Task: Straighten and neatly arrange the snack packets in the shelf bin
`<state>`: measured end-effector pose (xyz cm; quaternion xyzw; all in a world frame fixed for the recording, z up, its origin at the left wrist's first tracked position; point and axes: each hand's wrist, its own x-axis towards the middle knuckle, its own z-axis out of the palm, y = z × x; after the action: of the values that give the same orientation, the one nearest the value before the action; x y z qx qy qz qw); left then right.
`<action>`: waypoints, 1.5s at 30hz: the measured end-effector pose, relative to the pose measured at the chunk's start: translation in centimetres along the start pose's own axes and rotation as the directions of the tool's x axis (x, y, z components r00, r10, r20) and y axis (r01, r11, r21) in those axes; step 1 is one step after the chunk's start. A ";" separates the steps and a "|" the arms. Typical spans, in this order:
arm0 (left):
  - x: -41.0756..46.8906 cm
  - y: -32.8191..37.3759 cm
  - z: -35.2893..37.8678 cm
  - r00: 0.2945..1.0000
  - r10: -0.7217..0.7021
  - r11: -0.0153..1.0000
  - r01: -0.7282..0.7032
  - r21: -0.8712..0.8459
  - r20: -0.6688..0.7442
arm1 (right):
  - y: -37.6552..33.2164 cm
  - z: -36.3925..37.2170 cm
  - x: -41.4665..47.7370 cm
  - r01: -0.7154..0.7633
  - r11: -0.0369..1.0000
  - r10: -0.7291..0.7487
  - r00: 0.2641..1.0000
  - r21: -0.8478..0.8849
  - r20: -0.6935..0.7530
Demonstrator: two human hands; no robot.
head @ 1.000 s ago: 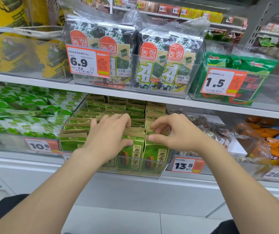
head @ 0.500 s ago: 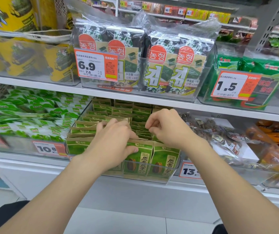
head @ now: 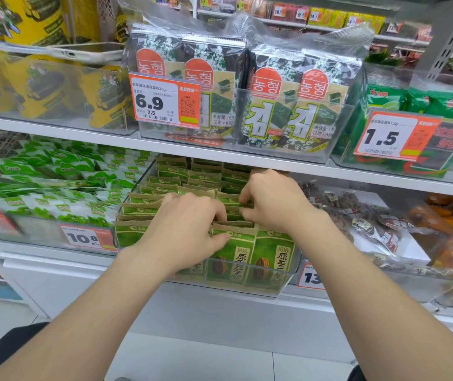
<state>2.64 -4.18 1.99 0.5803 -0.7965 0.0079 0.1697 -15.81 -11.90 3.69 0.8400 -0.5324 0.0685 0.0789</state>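
Snack packets [head: 273, 257], three rows; left hand [head: 189, 224], right hand [head: 272, 199] each tight around some.

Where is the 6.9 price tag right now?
Head view, upper centre-left: the 6.9 price tag hangs in front of the left seaweed packs on the upper shelf, above and slightly left of the green snack packets.

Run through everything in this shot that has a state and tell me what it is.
front packet, upright, top pinched
middle packets, upright, tops gripped
bin, full, rows standing
left hand, pinches front packet
right hand, grips middle packets
seaweed packs, upright on upper shelf
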 end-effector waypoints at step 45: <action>0.5 -2.3 -1.2 0.980 -0.129 0.962 0.161 -0.220 0.151 | -0.4 1.1 -0.2 -0.169 0.943 0.161 0.986 0.288 0.053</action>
<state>4.98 -5.20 2.86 0.6126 -0.7570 -0.1364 0.1817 -15.51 -11.75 2.58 0.7958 -0.5860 0.1407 -0.0594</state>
